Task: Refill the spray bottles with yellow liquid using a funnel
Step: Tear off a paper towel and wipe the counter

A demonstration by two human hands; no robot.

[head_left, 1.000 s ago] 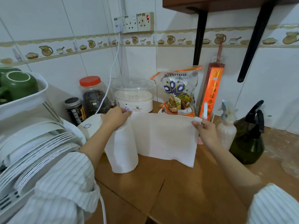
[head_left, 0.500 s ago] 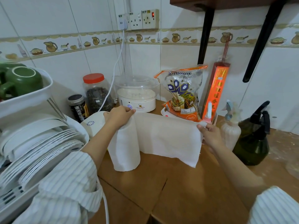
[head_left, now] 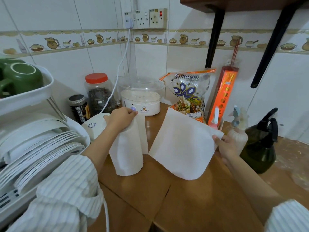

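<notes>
From the head camera, the person's left hand (head_left: 121,118) sits on top of an upright paper towel roll (head_left: 127,148) standing on the brown worktop (head_left: 167,198), its grip clenched around the roll's upper end. A short flap of towel hangs off the roll's right side. The right hand (head_left: 224,145) pinches the top right corner of a loose paper towel sheet (head_left: 182,146), which hangs free above the worktop and is parted from the roll by a clear gap.

Just behind the right hand stands a clear spray bottle (head_left: 238,131) with a pale trigger head, and beside it on the right a dark green spray bottle (head_left: 260,148) with a black trigger; both rest on the worktop near the wall. No funnel shows here.

Further back along the tiles stand a red-lidded jar (head_left: 98,92), a small dark tin (head_left: 78,108), a white appliance (head_left: 142,97) with a clear lid, a printed food bag (head_left: 190,96) and a tall red packet (head_left: 224,97). At the left, a dish rack (head_left: 30,148) holds white plates, with green mugs (head_left: 20,77) in its upper tray.
</notes>
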